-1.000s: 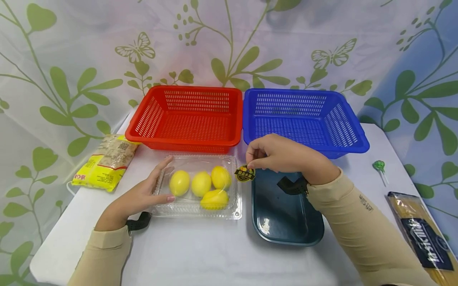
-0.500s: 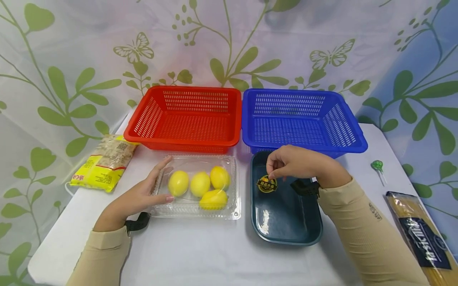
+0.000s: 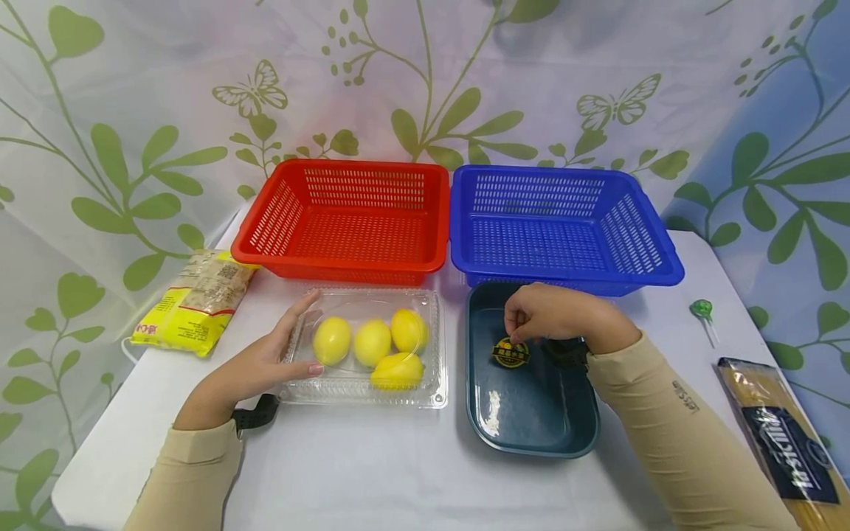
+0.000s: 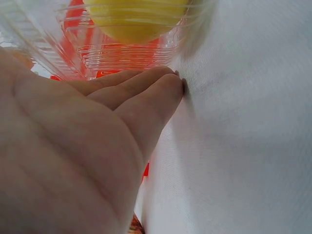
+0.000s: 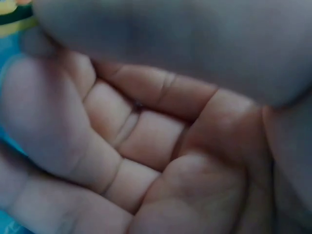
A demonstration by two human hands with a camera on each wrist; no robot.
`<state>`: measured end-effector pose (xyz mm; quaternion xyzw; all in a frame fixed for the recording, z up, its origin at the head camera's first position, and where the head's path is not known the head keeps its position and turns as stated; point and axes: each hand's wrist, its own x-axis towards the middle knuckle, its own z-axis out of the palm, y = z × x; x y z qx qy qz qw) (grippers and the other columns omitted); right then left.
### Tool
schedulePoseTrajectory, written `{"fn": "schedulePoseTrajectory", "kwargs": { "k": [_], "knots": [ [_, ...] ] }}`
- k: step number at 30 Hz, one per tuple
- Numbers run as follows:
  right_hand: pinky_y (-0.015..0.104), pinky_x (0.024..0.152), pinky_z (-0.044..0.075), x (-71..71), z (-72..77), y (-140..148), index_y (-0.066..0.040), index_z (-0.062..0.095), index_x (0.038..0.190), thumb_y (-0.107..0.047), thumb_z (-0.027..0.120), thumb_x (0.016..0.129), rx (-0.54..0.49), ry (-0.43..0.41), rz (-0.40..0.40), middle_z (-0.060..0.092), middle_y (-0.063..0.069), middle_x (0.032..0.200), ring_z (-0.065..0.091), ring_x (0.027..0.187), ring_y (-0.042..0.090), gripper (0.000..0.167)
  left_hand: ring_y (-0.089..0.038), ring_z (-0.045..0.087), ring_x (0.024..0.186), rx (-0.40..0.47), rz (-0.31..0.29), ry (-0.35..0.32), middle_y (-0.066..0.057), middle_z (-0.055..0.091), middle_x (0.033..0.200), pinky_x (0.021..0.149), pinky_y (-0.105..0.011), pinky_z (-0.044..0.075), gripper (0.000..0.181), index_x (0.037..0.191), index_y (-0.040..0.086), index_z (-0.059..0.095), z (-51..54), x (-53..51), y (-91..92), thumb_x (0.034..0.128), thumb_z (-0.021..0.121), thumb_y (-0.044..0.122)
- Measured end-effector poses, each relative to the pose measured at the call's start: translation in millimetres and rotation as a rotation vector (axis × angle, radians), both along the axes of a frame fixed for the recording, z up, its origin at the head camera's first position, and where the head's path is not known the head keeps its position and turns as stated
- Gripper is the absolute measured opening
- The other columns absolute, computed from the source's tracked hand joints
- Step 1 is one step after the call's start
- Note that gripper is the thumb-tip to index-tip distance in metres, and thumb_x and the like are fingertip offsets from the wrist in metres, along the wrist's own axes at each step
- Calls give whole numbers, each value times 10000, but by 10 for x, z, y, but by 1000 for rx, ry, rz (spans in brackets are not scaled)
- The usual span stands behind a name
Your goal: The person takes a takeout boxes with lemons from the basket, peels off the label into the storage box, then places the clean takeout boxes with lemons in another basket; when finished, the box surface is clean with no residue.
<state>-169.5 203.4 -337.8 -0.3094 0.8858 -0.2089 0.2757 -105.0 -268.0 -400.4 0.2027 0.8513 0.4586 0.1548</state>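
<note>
Four-sided and clear, a plastic fruit box (image 3: 434,354) with several lemons (image 3: 372,343) inside lies front left of centre. My left hand (image 3: 262,365) rests against its left side, thumb over the front left of the lid. In the left wrist view the fingers (image 4: 146,97) stretch out fairly straight beside the box wall. My right hand (image 3: 554,313) is over a dark teal tray (image 3: 524,417), where thumb and fingertips pinch a round black-and-gold label (image 3: 511,355). Whether the label touches the tray floor, I cannot tell. The right wrist view shows curled fingers (image 5: 48,112), blurred.
Behind stand a red basket (image 3: 358,262) and a blue basket (image 3: 564,273), side by side. A yellow food bag (image 3: 195,302) lies at the left. At the right are a green lollipop (image 3: 702,308) and a packet of pasta (image 3: 783,435).
The right hand has carried the label rightward from beside the fruit box to over the tray, then slightly lower and nearer. The left hand and the box have stayed in place.
</note>
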Motion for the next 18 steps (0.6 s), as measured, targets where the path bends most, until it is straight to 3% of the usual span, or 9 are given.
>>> {"fn": "schedulePoseTrajectory", "kwargs": {
  "k": [8,18],
  "knots": [
    [320,617,527,-15,-49,-38,-113,724,840,-7,760,920,74,91,-20,666,-49,783,595,662,121,138,-411,88,1568,11,-6,9,-44,90,1747,1145,-770,154,1074,1688,427,45,-2,1,2,930,796,307],
    [333,672,531,-42,-97,-88,-74,727,859,-25,785,913,84,116,-38,654,-43,808,571,723,142,94,-443,102,1561,0,-2,6,-111,122,1739,1134,-781,157,1070,1686,430,51,-3,12,17,926,795,315]
  ]
}}
